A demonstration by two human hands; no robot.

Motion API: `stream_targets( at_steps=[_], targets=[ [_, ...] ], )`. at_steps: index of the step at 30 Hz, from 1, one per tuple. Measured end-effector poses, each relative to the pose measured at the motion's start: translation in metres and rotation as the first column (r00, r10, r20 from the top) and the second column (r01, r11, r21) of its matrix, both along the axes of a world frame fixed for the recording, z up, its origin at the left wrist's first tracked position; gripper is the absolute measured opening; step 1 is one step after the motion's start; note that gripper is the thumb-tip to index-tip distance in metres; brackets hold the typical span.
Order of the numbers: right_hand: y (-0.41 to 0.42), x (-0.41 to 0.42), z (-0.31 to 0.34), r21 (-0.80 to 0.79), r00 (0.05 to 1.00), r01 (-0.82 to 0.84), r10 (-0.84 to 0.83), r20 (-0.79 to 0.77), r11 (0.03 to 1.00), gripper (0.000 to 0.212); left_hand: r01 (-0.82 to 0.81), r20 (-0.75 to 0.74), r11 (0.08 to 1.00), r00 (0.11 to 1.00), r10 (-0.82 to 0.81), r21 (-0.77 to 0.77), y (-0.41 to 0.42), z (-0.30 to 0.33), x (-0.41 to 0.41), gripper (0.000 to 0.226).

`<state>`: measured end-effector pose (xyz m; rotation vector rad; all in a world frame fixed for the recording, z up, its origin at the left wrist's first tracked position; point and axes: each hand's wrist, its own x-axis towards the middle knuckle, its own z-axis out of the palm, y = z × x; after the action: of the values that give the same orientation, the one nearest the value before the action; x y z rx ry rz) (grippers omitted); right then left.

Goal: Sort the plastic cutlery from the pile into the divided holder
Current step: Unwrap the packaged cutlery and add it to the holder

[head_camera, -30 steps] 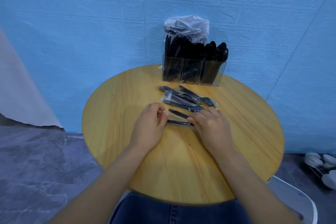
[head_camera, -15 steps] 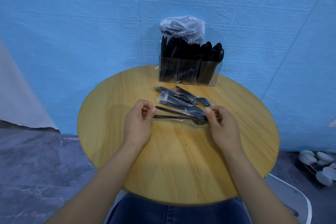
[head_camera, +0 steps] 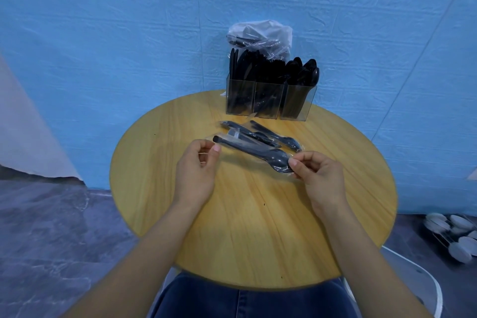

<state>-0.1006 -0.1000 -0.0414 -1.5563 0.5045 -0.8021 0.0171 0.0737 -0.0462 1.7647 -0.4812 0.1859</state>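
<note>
A black plastic spoon in a clear wrapper (head_camera: 260, 153) hangs just above the round wooden table (head_camera: 253, 217). My left hand (head_camera: 197, 173) pinches the wrapper at the handle end. My right hand (head_camera: 318, 178) pinches it at the bowl end. Behind it a small pile of wrapped black cutlery (head_camera: 263, 134) lies on the table. The clear divided holder (head_camera: 269, 100) stands at the table's far edge, its three compartments packed with black cutlery standing upright.
A crumpled clear plastic bag (head_camera: 260, 36) with more cutlery sits behind the holder against the blue wall. A white chair rim (head_camera: 423, 281) and a rack of white dishes (head_camera: 454, 235) are at the lower right on the floor.
Both hands went from resting on the pile to lifting one wrapped spoon off it. The hands have drawn apart, stretching the wrapper between them.
</note>
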Motion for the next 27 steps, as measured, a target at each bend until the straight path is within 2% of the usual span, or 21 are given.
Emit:
stream_targets(
  at_steps=[5,8,11,18,23,27],
  targets=[
    [0.0014,0.0009,-0.0019,-0.096,0.998,0.010,-0.015,-0.056,0.995,0.020,-0.016,0.014,0.998,1.000,0.017,-0.059,0.0015,-0.0004,0.0016,0.015],
    [0.0021,-0.0001,-0.0015,-0.130,0.997,0.001,-0.011,-0.078,0.992,0.019,-0.030,0.051,0.999,0.998,0.029,0.015,0.0033,-0.0035,0.0053,0.023],
    [0.0031,-0.0015,0.0007,-0.115,0.999,-0.001,-0.005,-0.049,0.993,0.017,-0.022,0.061,0.992,0.998,0.014,0.124,0.0032,-0.0048,0.0052,0.035],
    [0.0053,-0.0019,0.0046,-0.068,0.998,-0.051,0.053,0.028,0.996,0.014,-0.051,0.074,0.950,0.997,0.029,0.308,-0.0026,-0.0019,-0.0023,0.039],
    [0.0029,-0.0008,0.0037,-0.039,0.997,-0.029,0.031,0.068,0.999,0.016,-0.051,0.104,0.931,0.995,0.015,0.363,-0.0038,-0.0022,-0.0027,0.033],
    [0.0017,0.0035,0.0019,0.007,0.996,-0.004,0.003,0.093,1.000,0.019,-0.043,0.144,0.936,0.990,-0.008,0.349,-0.0052,-0.0044,-0.0014,0.031]
  ],
)
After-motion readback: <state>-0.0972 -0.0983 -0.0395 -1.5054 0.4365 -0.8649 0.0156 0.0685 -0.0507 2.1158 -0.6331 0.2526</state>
